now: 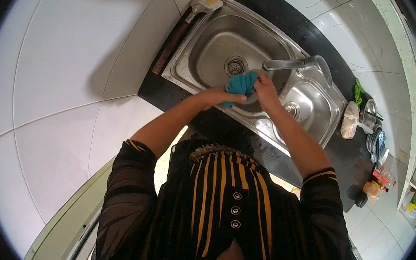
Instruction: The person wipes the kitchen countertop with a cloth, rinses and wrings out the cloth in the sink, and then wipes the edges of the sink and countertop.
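Note:
A crumpled teal cloth is bunched up over the near edge of the large sink basin. My left hand closes on its lower left part, with a bit of the cloth showing beneath the fingers. On the upper right side, the fingers of my right hand grip the same cloth. The faucet has its spout just above and to the right of the cloth. Below the cloth the basin's drain is visible.
A wooden-handled tool with a pale head lies along the sink's left rim. Right of the large basin is a smaller basin. Along the right counter stand a plastic bag, a metal pot, stacked dishes and an orange-labelled bottle.

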`<move>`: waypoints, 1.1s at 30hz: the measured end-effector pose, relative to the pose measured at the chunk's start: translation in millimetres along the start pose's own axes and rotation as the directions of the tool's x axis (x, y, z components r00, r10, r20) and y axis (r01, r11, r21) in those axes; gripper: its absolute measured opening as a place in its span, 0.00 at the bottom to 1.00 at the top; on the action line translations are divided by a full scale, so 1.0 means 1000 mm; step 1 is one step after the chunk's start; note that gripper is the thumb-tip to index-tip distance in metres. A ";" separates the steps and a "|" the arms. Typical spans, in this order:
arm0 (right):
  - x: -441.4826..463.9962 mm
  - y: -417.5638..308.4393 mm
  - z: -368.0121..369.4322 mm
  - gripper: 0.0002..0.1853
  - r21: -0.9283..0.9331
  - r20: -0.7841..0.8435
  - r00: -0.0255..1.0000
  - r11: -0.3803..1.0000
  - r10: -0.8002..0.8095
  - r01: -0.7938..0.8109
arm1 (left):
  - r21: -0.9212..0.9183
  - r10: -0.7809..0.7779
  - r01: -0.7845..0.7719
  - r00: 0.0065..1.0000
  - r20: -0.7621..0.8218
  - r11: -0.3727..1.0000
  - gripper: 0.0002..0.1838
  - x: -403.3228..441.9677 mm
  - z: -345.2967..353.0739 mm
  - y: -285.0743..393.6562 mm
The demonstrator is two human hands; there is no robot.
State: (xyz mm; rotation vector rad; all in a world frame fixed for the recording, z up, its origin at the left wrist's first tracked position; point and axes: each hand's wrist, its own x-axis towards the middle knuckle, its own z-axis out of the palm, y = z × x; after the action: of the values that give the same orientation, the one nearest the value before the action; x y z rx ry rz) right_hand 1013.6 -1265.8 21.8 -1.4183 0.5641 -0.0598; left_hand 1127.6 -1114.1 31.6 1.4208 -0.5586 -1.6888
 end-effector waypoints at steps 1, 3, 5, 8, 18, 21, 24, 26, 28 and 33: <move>-0.002 0.003 0.003 0.13 0.001 0.001 1.000 1.000 0.000 0.000 | 0.000 -0.001 0.001 1.000 -0.002 1.000 0.25 0.003 0.007 -0.009; -0.010 -0.017 0.023 0.11 0.310 -0.174 0.956 0.935 0.236 -0.174 | -0.273 0.103 -0.127 0.990 -0.100 0.954 0.24 0.013 0.020 -0.025; -0.008 -0.002 0.025 0.11 0.380 -0.243 0.917 0.901 0.318 -0.212 | -0.395 0.179 -0.240 0.966 -0.186 0.887 0.22 0.017 0.034 -0.022; -0.017 -0.005 0.016 0.12 0.081 -0.243 0.919 0.950 0.311 -0.300 | -0.473 0.210 -0.330 0.934 -0.290 0.817 0.19 0.019 0.037 -0.025; -0.062 -0.137 -0.016 0.32 -0.741 0.629 0.604 -0.141 -0.489 0.657 | -0.897 0.187 0.024 0.975 0.118 0.441 0.07 -0.035 0.016 0.037; -0.046 -0.163 -0.014 0.31 -0.570 0.789 0.433 -0.258 -0.435 0.780 | -0.780 0.329 0.115 0.862 0.386 0.615 0.07 -0.051 0.037 0.066; -0.032 -0.185 -0.005 0.28 -0.400 0.806 0.261 -0.163 -0.531 0.902 | -0.633 0.315 0.133 0.778 0.544 0.763 0.08 -0.055 0.038 0.095; -0.027 -0.201 -0.002 0.25 -0.382 0.793 0.189 -0.231 -0.580 0.895 | -0.567 0.291 0.067 0.805 0.517 0.821 0.09 -0.061 0.038 0.117; -0.023 -0.226 -0.003 0.25 -0.395 0.896 0.301 -0.275 -0.326 0.877 | -0.376 0.143 0.054 0.868 0.476 0.925 0.12 -0.066 0.030 0.142; -0.004 -0.258 0.001 0.15 -0.402 0.912 0.265 -0.555 -0.313 0.729 | -0.102 0.158 -0.134 0.943 0.294 0.986 0.12 -0.080 0.029 0.189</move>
State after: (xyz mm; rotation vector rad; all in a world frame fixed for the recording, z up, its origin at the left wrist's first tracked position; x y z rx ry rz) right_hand 1085.0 -1308.3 265.9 -3.0282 -1.1848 -0.5461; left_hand 1159.8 -1157.9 231.5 1.0427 -0.7367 -1.7970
